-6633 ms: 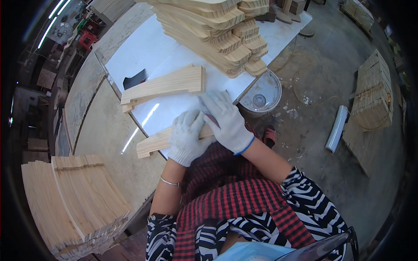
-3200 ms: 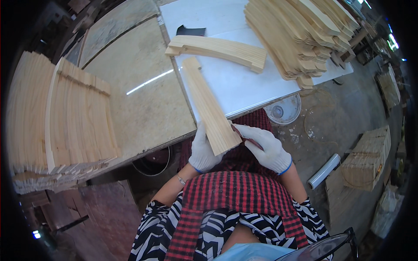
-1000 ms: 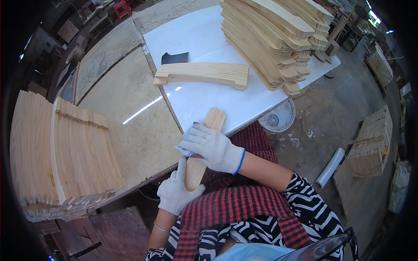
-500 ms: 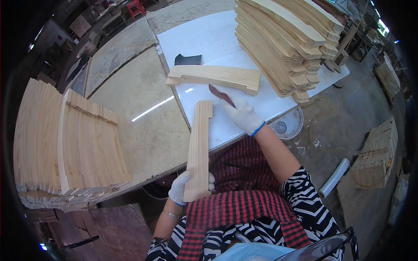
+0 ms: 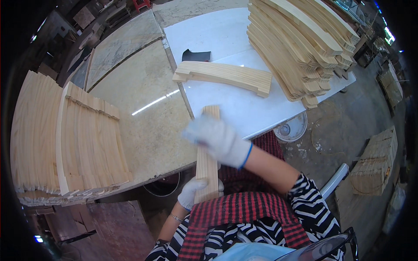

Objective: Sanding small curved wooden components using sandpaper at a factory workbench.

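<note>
Near the apron, my left hand (image 5: 193, 193), in a white glove, is closed around the near end of a pale wooden slat (image 5: 206, 167). The far end of the slat points toward the table. My right hand (image 5: 224, 141), also gloved and smeared by motion, is over the slat's upper half and hides part of it. Its fingers are closed on a piece of sandpaper, which is mostly hidden and blurred. Beyond it, a second notched slat (image 5: 226, 75) lies across the white sheet (image 5: 209, 32). Behind that slat is a curled dark piece of sandpaper (image 5: 196, 55).
A tall stack of curved slats (image 5: 296, 52) stands at the far right of the table. More slats stand side by side (image 5: 91, 143) at the left. A white bucket (image 5: 292, 129) sits on the floor by the table edge, and a bundle of wood (image 5: 373, 161) lies farther right.
My right hand has come left and nearer, from above the white sheet onto the held slat. The slat has shifted slightly right, still in my left hand. The view has shifted slightly.
</note>
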Motion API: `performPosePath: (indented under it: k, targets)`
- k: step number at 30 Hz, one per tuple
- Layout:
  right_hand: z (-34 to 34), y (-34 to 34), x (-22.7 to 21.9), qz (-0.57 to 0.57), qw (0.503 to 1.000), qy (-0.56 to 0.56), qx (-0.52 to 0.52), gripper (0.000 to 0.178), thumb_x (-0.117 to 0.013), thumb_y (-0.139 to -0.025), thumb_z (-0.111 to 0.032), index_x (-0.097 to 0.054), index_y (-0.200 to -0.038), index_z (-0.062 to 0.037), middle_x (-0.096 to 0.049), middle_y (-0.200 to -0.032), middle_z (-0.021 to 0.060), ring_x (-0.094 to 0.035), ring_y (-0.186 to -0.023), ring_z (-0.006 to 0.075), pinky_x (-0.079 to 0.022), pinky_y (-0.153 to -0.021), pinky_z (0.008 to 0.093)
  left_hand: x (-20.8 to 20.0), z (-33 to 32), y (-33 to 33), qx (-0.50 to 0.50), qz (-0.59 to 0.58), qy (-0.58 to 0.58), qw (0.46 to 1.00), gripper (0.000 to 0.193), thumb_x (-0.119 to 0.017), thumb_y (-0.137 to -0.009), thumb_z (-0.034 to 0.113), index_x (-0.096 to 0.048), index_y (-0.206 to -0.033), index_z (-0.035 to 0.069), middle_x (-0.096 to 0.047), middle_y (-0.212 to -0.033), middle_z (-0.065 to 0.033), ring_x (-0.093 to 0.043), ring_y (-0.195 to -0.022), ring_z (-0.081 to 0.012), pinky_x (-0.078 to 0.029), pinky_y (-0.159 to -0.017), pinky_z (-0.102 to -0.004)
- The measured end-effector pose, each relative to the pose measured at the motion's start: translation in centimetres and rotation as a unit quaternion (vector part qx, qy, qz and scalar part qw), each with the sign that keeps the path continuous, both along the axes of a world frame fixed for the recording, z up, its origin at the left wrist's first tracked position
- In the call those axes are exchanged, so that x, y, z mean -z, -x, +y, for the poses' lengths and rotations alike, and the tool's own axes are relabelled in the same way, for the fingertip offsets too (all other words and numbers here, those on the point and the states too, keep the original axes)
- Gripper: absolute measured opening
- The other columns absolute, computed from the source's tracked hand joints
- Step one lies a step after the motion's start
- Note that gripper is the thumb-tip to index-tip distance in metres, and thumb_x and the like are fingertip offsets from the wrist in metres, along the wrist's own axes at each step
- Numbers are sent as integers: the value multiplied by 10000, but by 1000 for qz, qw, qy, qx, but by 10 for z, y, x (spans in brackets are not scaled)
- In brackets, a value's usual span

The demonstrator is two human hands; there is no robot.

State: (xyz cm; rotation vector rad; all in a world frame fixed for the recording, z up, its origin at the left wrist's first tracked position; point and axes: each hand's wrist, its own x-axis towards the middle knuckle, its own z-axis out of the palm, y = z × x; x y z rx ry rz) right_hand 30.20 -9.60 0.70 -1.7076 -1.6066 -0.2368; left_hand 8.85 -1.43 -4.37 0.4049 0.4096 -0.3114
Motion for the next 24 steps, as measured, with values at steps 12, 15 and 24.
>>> performPosePath:
  k: [12, 15, 24]
  targets:
    - [14, -16, -8, 51, 998, -27, 17, 319, -641, -840, -92, -623, -1157, -65, -614, -1051, 137, -597, -1055, 334, -402, -1072, 478, -4, -4, 3, -12, 9, 12, 1000, 717, -693, -785, 263, -438, -1425, 62, -643, -1021, -250, -666, -901, -383, -560, -842, -499]
    - [22, -31, 0, 8, 997, 14, 77, 272, -638, -847, -122, -621, -1116, -82, -617, -1027, 139, -599, -1026, 337, -408, -1061, 470, -7, -6, 4, -20, -5, -10, 1000, 672, -685, -795, 276, -473, -1376, 14, -656, -1012, -251, -676, -894, -376, -567, -840, -486]
    - [-30, -14, -10, 24, 985, -109, 130, 348, -633, -806, -36, -662, -1152, -53, -674, -1037, 186, -641, -982, 376, -495, -942, 485, -4, 11, 6, -36, 35, -299, 953, 419, -646, -910, 174, -581, -1264, -41, -696, -1059, -141, -698, -911, -199, -573, -808, -339]
